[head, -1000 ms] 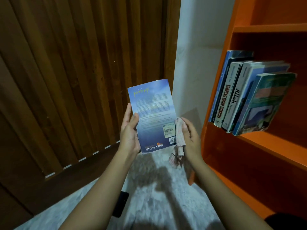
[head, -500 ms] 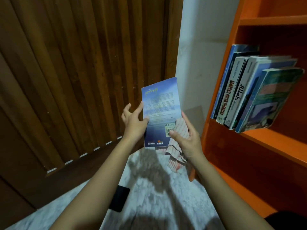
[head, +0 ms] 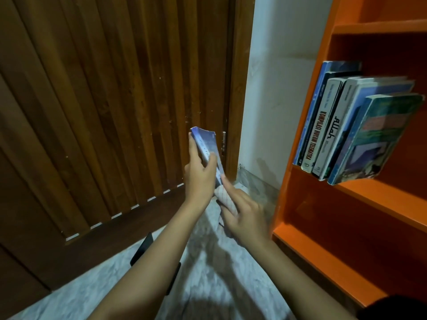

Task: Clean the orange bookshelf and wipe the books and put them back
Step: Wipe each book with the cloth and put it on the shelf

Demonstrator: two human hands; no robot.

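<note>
Left hand (head: 198, 179) grips the glossy blue paperback (head: 206, 146) edge-on; right hand (head: 242, 215) clutches a crumpled checked cloth (head: 225, 199).

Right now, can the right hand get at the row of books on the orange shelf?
Probably yes. The right hand is beside the shelf and nothing stands between it and the leaning books. But it is holding the cloth against the blue book, so it isn't free.

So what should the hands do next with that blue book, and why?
Probably slide the cloth in the right hand up the blue book. The left hand holds it edge-on, and the cloth touches only its bottom corner.
</note>
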